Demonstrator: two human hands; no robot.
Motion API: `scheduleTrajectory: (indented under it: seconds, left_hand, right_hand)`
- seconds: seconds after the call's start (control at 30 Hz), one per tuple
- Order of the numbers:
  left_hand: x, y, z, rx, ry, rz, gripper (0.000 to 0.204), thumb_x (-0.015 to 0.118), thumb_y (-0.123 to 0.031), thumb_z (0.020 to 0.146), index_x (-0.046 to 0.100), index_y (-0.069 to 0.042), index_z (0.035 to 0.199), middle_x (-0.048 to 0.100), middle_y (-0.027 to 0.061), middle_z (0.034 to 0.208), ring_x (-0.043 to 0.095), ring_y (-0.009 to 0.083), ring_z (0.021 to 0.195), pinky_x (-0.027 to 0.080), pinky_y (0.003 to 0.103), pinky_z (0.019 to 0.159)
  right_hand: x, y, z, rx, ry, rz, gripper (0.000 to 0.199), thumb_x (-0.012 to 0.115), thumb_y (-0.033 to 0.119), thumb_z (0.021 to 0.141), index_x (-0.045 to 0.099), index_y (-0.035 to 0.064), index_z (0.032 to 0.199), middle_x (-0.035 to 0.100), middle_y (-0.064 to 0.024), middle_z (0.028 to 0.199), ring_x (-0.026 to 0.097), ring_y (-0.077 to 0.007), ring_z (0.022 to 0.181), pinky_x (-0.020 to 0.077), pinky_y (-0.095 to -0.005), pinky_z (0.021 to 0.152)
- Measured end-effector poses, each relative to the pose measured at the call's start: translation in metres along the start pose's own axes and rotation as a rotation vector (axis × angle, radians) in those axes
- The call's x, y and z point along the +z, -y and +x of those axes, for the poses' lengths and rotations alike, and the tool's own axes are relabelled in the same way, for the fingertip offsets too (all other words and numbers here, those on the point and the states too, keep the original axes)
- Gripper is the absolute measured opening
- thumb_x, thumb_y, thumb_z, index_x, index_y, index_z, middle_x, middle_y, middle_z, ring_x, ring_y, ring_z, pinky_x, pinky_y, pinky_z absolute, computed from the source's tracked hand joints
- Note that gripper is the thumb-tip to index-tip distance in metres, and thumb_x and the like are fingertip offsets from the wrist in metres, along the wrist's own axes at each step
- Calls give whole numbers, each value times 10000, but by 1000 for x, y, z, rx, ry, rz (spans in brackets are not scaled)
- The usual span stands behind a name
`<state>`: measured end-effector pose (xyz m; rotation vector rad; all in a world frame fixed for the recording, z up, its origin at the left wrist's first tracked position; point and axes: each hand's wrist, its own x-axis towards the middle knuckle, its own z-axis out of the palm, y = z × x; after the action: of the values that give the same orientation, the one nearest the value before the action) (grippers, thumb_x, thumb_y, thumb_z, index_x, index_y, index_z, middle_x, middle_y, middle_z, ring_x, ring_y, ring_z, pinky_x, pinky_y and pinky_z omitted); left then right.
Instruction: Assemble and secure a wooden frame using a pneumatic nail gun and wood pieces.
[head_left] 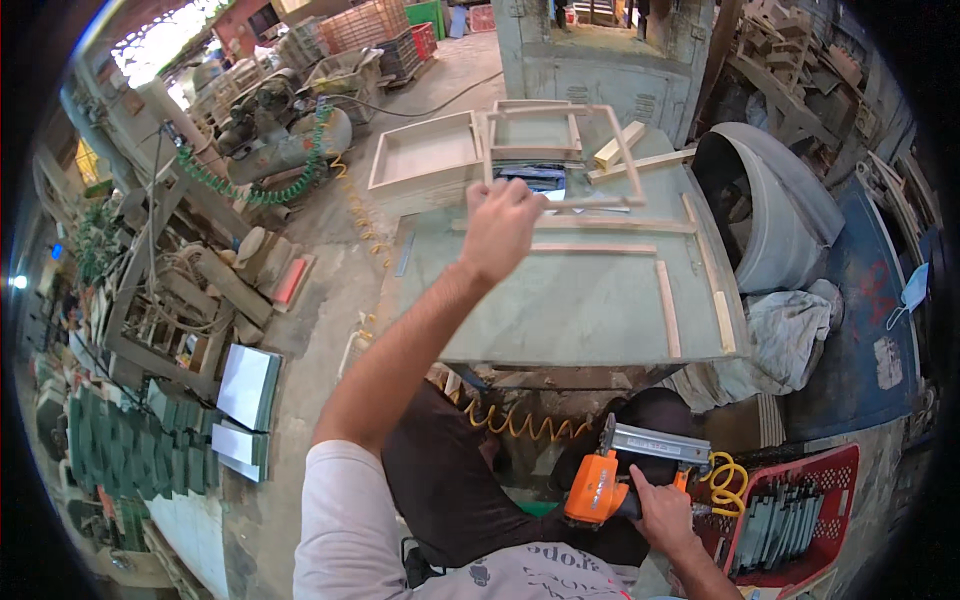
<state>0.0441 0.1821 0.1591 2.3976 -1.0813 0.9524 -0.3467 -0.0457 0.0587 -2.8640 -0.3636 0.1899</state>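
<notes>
My left hand [503,228] is closed on a corner of a thin wooden frame [596,203], raised above the far part of the grey-green table [560,310]. Low by my lap, my right hand [662,510] grips an orange and silver nail gun [597,487]; a yellow coiled hose [728,482] is beside its rear end. Loose wooden strips [668,310] lie on the tabletop, with a longer strip [712,270] along the right edge. Behind the held frame are a shallow wooden box [425,158] and short wood blocks [622,143].
To my lower right stands a red crate [845,490] filled with dark strips. A large grey drum [775,190] and crumpled cloth [765,345] border the table's right side. Dark green stacks [140,440] and an air compressor [290,140] are on the left.
</notes>
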Motion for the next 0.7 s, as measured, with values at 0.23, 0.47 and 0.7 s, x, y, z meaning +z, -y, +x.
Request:
scheduleTrajectory:
  seconds: [0.23, 0.47, 0.7]
  left_hand:
    - [57, 88, 47, -54, -18, 177, 142, 603, -95, 826, 705, -127, 920, 631, 61, 905, 612, 260, 901, 355, 475, 857]
    - [173, 91, 105, -67, -32, 308, 114, 639, -166, 719, 730, -98, 726, 653, 108, 842, 618, 279, 909, 500, 442, 782]
    - [122, 112, 87, -224, 20, 286, 121, 657, -129, 719, 726, -133, 818, 574, 92, 1001, 519, 257, 1071, 323, 478, 952]
  right_hand:
    - [1, -4, 9, 11, 58, 35, 905, 788, 134, 565, 456, 26, 1400, 563, -58, 687, 595, -269, 633, 486, -385, 637]
    - [39, -34, -5, 154, 326, 24, 837, 684, 411, 812, 290, 200, 1520, 560, -255, 1255, 557, -432, 1082, 308, -625, 1028]
    - [67, -33, -11, 154, 25, -156, 643, 781, 296, 762, 505, 175, 1330, 588, -200, 1047, 616, -422, 920, 505, -540, 776]
